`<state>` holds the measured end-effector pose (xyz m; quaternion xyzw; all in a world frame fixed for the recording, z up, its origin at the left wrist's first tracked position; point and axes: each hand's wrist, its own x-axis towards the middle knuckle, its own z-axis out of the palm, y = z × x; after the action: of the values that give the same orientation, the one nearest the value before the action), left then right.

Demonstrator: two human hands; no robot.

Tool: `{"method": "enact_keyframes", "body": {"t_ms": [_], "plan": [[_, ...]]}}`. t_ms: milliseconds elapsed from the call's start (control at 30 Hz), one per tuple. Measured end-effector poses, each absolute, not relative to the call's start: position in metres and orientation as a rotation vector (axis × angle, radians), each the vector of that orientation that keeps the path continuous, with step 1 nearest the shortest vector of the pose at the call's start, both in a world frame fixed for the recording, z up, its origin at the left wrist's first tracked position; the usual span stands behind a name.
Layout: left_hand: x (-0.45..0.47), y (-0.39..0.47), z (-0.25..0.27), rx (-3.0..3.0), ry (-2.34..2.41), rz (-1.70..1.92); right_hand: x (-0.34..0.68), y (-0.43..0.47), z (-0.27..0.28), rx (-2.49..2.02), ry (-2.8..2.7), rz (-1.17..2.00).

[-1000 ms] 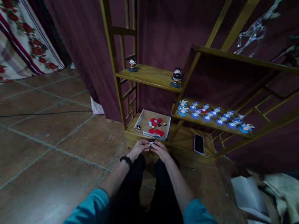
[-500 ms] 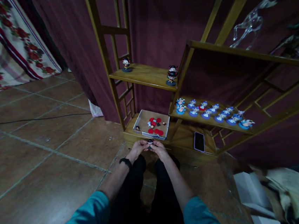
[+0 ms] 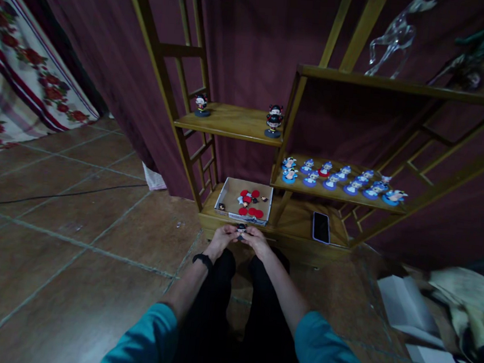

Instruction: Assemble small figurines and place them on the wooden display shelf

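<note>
From the head camera, your left hand (image 3: 221, 238) and right hand (image 3: 257, 241) meet just in front of the wooden shelf unit (image 3: 230, 122), fingertips pinched together on a small dark-topped figurine (image 3: 241, 228). Both grips are clenched on it, one from each side, and it sits between your thumbs, just below the front edge of the cardboard box (image 3: 246, 189). That box rests on the lowest shelf and holds red round pieces (image 3: 251, 211) and a few loose figurine parts. A phone (image 3: 320, 226) lies face up to its right. Blue-based figurines (image 3: 336, 179) stand in rows on the middle shelf, and two dark-haired figurines (image 3: 274, 119) stand higher up.
</note>
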<state>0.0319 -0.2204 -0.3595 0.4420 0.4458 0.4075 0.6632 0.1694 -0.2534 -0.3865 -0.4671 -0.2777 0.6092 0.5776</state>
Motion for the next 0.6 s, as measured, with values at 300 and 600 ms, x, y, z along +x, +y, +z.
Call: {"method": "enact_keyframes", "body": {"t_ms": [300,600], "plan": [[0.026,-0.221,-0.357,0.941,0.938,0.862,0.173,-0.261,-0.376,-0.977,-0.649,1.511],[0.028,-0.219,-0.357,0.907,0.957,0.839,0.173,-0.262,-0.375,-0.992,-0.598,1.511]]}}
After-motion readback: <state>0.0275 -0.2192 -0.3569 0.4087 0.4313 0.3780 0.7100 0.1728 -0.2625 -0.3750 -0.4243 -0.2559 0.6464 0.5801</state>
